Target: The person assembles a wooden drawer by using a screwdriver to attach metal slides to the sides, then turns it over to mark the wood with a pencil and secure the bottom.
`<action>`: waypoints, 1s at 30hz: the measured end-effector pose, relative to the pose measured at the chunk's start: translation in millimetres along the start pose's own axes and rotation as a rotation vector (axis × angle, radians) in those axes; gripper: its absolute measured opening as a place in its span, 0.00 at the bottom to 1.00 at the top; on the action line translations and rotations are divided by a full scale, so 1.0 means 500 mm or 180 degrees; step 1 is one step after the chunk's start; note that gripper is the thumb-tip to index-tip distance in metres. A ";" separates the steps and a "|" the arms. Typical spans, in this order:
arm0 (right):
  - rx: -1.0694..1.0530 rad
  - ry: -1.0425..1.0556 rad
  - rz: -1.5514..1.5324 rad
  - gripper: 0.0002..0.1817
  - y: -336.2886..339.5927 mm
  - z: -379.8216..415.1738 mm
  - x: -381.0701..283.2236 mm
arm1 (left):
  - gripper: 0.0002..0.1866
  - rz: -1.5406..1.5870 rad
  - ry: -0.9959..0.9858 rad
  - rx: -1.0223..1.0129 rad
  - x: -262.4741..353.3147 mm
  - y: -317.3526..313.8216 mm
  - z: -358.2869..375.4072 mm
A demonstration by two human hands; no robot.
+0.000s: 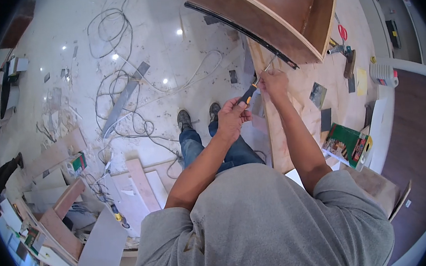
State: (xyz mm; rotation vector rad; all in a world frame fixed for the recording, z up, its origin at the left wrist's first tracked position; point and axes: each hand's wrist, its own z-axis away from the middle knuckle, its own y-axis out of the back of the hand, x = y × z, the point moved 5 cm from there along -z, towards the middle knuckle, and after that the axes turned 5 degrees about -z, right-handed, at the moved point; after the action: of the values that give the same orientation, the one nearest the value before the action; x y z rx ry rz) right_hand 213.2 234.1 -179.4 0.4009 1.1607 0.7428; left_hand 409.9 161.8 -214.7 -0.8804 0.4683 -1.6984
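My left hand (231, 119) is wrapped round the black and yellow handle of a screwdriver (247, 95). Its thin metal shaft points up and to the right, toward a black drawer slide (236, 27). Closed fingers of my right hand (275, 83) are at the shaft, just below the slide's near end; whether they also pinch a screw is hidden. The slide runs along the side of a brown wooden drawer (257, 0), which rests on the plywood-topped workbench (293, 121).
Red-handled scissors (342, 32), a hand plane (350, 63) and a green box (346, 144) lie on the bench's right side. A white bottle (384, 75) stands beyond. Tangled cables (118, 90) cover the floor at left, near wood boards (144, 184) and offcuts.
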 end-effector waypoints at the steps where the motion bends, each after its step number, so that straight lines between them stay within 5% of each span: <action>1: 0.0521 0.0771 0.0586 0.15 0.038 -0.002 -0.031 | 0.18 -0.0072 -0.0011 0.0051 0.004 0.003 -0.009; 2: 0.1031 0.1532 0.1174 0.17 0.084 0.026 -0.087 | 0.18 -0.0051 -0.0039 0.0063 0.002 0.009 -0.014; 4: 0.1293 0.1805 0.1230 0.21 0.179 0.067 -0.230 | 0.17 -0.0038 -0.0039 0.0062 -0.003 0.017 -0.024; 5: 0.1772 0.2882 0.1697 0.23 0.215 0.084 -0.310 | 0.16 -0.0127 0.0001 0.0099 -0.008 0.018 -0.024; 7: 0.1488 0.3474 0.2145 0.25 0.231 0.027 -0.360 | 0.14 -0.0287 0.0017 0.0155 -0.003 0.016 -0.030; 9: 0.0030 0.2345 0.2062 0.26 0.207 -0.060 -0.319 | 0.16 -0.0398 0.0031 0.0170 0.004 0.014 -0.032; 20: 0.0445 0.1721 0.2347 0.30 0.088 0.083 -0.309 | 0.20 -0.0664 -0.0239 0.0776 0.071 0.148 0.068; 21: 0.0269 0.1376 0.2377 0.23 0.082 0.099 -0.325 | 0.20 -0.0588 -0.0290 0.0754 0.071 0.151 0.074; 24: 0.1347 0.3855 0.1485 0.15 0.074 0.207 -0.395 | 0.19 -0.0524 -0.0381 0.0724 0.082 0.147 0.080; 25: 0.1031 0.3935 0.1510 0.14 0.065 0.234 -0.392 | 0.18 -0.0553 -0.0373 0.0714 0.084 0.145 0.083; 30: -0.1793 -0.0145 -0.2472 0.14 -0.152 0.233 -0.210 | 0.17 -0.0457 -0.0184 0.0642 0.045 0.160 0.062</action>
State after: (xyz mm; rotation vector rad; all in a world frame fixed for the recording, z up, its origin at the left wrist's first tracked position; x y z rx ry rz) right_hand 324.1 116.2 -114.1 -0.4883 0.9069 0.3373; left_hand 482.4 119.9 -243.5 -0.8288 0.1941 -1.8099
